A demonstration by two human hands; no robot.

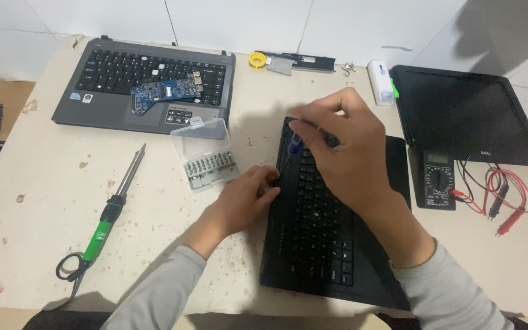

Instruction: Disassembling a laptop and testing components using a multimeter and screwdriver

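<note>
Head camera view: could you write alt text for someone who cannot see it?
A right hand holds a blue-handled screwdriver over a black laptop keyboard, which the left hand steadies at its edge. Nearby lie a screwdriver bit case, soldering iron, grey laptop base and multimeter.

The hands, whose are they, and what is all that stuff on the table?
The picture comes from a camera worn on a person's head, looking down at their own two hands. The left hand rests on the edge of a black laptop. The right hand holds a small screwdriver with a blue handle over its keyboard. Nearby on the table lie a clear box of screwdriver bits, a soldering iron with a green handle, a grey laptop with a blue circuit board on it, a meter with red and black wires, and a black lid.
</note>
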